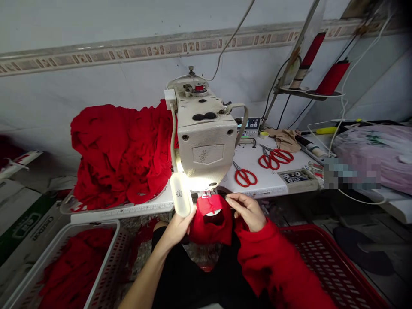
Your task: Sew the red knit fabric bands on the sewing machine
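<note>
A red garment piece point(209, 229) hangs around the lit work end of a white sewing machine point(206, 148), with a small white label near the needle. At the garment's left edge is my left hand point(180, 225), its fingers partly hidden behind the machine's white lamp point(182, 195). To the right of the garment, my right hand point(247, 210) has its thumb and index finger pressed together; what they hold, if anything, is too small to tell. A red sleeve covers my right arm.
Heaped red fabric point(122, 154) lies left of the machine. Red-handled scissors point(245, 177) rest on the table's right side, near a control panel point(249, 127). Red thread cones point(333, 78) stand at the back right. A white basket point(116, 240) and red basket point(341, 266) flank my legs.
</note>
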`<action>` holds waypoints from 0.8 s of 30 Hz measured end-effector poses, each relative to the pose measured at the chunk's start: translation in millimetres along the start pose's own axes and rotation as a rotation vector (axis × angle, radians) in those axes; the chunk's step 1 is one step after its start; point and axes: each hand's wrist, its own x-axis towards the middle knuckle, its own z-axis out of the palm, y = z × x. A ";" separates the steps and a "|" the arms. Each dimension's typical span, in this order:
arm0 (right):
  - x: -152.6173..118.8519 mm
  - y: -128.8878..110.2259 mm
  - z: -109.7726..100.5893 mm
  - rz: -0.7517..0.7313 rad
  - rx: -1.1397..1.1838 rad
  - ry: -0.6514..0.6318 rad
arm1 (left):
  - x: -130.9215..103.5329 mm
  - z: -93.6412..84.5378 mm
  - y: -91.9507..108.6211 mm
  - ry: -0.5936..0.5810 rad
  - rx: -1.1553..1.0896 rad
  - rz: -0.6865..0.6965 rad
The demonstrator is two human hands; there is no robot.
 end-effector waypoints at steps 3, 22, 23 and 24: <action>-14.1 10.6 -2.8 0.029 0.029 -0.019 | -14.4 -22.1 -14.9 -0.118 0.026 -0.112; -77.9 -28.0 38.8 0.085 -0.167 -0.551 | -46.4 -4.0 -0.6 -0.274 -0.248 0.036; -79.3 -31.0 38.0 0.139 -0.214 -0.632 | -46.6 -4.4 3.5 -0.236 -0.251 0.079; -79.9 -33.6 37.1 0.172 -0.279 -0.720 | -46.2 -3.7 8.6 -0.186 -0.235 0.111</action>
